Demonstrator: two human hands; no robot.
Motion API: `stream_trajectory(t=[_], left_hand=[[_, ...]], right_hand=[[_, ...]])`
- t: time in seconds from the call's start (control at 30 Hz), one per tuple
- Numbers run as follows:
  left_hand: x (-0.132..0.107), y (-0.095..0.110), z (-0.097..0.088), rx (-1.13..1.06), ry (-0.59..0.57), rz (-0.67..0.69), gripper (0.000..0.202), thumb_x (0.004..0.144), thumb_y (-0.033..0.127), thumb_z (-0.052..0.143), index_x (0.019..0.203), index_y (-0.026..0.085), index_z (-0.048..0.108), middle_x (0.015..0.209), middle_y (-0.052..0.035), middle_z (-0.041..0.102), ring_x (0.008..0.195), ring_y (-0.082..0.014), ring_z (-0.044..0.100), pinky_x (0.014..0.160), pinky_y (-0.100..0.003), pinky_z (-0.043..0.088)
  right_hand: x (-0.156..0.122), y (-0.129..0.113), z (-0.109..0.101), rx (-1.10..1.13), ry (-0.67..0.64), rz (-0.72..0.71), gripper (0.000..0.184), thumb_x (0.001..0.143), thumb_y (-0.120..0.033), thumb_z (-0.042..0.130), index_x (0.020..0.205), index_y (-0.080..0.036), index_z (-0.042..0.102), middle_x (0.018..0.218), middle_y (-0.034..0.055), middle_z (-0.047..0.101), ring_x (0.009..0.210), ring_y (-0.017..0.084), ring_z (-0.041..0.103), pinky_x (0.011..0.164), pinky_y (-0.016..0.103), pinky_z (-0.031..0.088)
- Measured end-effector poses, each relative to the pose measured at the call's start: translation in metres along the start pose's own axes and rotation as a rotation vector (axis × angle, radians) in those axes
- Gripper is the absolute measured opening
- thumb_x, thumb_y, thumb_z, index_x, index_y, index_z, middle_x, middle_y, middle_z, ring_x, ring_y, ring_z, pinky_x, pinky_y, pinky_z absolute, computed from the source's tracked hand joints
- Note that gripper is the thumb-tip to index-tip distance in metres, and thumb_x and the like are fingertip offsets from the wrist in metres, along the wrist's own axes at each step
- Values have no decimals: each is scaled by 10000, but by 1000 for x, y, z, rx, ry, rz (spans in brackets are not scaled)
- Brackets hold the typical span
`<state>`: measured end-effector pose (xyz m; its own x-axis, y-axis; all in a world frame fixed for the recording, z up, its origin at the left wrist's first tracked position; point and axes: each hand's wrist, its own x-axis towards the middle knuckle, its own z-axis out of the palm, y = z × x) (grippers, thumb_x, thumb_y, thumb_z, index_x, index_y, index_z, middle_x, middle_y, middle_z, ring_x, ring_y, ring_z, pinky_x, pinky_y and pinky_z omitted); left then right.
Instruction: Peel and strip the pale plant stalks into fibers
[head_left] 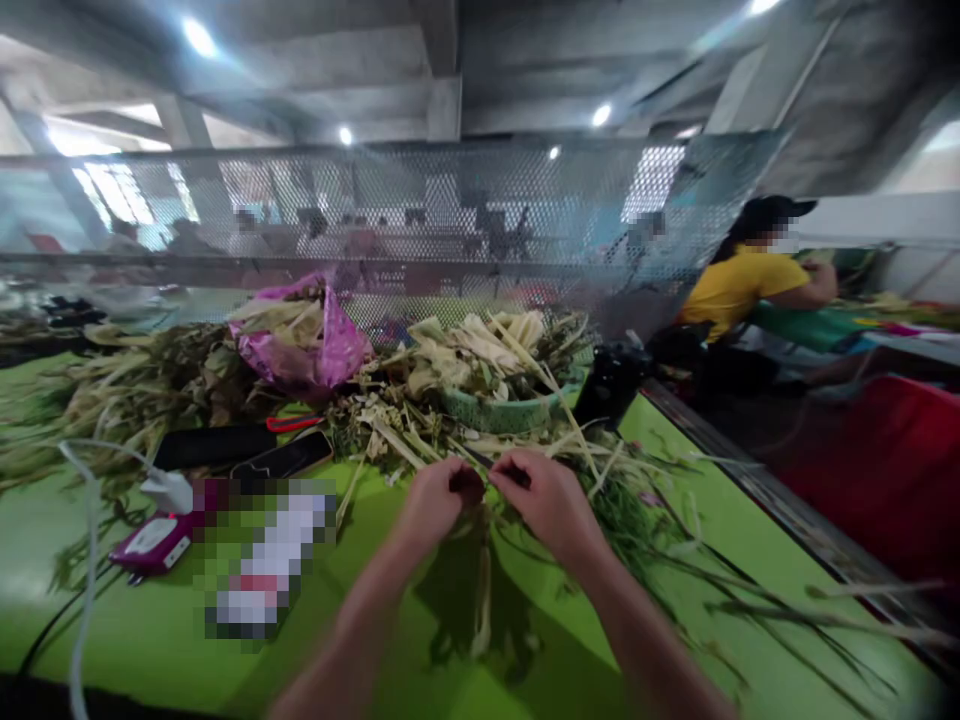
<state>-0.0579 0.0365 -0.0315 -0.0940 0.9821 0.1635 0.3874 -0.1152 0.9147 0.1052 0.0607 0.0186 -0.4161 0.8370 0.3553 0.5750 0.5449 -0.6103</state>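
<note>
Over the green table my left hand point(442, 505) is closed, its fingers curled at the top of a pale, dried plant strip point(484, 595) that hangs down below. My right hand point(544, 500) is closed in a pinch right beside it, the fingertips of both nearly meeting. From the right fingers a thin, dark, blade-like piece point(478, 457) points up and left; its kind is unclear. Just beyond the hands lie loose dried stalks point(390, 435), and a green basket point(495, 412) heaped with pale dry husks point(487, 350). Green feathery stems point(630, 520) lie by my right wrist.
Two dark phones point(285, 455), a purple device with a white plug point(154, 545) and a cable lie left. Behind are a pink bag of husks point(300, 345), a heap of dried plants point(165, 380) and a mesh screen point(420, 210). A person in yellow point(742, 285) sits right.
</note>
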Motion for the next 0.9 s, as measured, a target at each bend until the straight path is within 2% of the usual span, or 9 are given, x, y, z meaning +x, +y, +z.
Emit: stream_trajectory(t=[0.2, 0.3, 0.37, 0.43, 0.5, 0.6, 0.7, 0.9], left_hand=[[0, 1, -3, 37, -60, 32, 106, 695, 227, 611, 750, 146, 650, 655, 5, 604, 602, -115, 489, 592, -227, 377], [-1, -1, -1, 29, -69, 49, 112, 712, 251, 602, 734, 147, 639, 626, 12, 570, 583, -111, 465, 567, -225, 358], [-1, -2, 0, -40, -81, 51, 89, 714, 213, 583, 753, 148, 632, 653, 7, 584, 606, -114, 488, 595, -228, 379], [0, -2, 0, -114, -94, 45, 98, 694, 149, 560, 770, 148, 622, 693, -2, 604, 648, -119, 521, 638, -232, 404], [1, -1, -1, -167, -95, 31, 123, 678, 118, 547, 779, 146, 610, 704, -5, 604, 669, -119, 532, 658, -234, 415], [1, 2, -3, -224, -87, 8, 118, 686, 134, 557, 798, 143, 595, 694, 5, 581, 660, -109, 517, 650, -228, 412], [0, 5, -4, -252, -82, -10, 114, 685, 133, 563, 796, 139, 588, 690, 13, 567, 652, -99, 504, 642, -220, 401], [2, 5, -4, -278, -55, -35, 97, 668, 129, 587, 765, 138, 582, 667, 18, 565, 640, -97, 502, 630, -216, 399]], right_hand=[[1, 0, 6, 73, -43, 48, 112, 784, -288, 598, 757, -193, 652, 694, -10, 649, 631, 137, 555, 600, 234, 375], [0, 1, 4, 125, -134, 54, 168, 796, -329, 589, 740, -187, 660, 648, -10, 637, 588, 130, 536, 560, 233, 362], [0, 6, 1, 182, -201, 69, 240, 835, -378, 538, 777, -190, 675, 618, -10, 633, 542, 127, 524, 526, 235, 350], [2, 12, -3, 221, -194, 100, 274, 866, -390, 486, 881, -202, 685, 645, -4, 657, 552, 134, 550, 535, 239, 369], [4, 18, -6, 211, -136, 119, 242, 851, -350, 504, 948, -216, 681, 735, 4, 693, 640, 152, 601, 598, 249, 406], [5, 20, -5, 142, -149, 100, 171, 791, -300, 564, 868, -221, 695, 792, 2, 707, 732, 175, 624, 659, 261, 419], [5, 14, -2, 76, -189, 92, 138, 751, -271, 587, 821, -222, 696, 749, -10, 699, 679, 167, 604, 617, 255, 400], [5, 3, 0, -24, -158, 50, 131, 728, -200, 545, 723, -195, 675, 704, 6, 670, 639, 153, 571, 583, 243, 361]])
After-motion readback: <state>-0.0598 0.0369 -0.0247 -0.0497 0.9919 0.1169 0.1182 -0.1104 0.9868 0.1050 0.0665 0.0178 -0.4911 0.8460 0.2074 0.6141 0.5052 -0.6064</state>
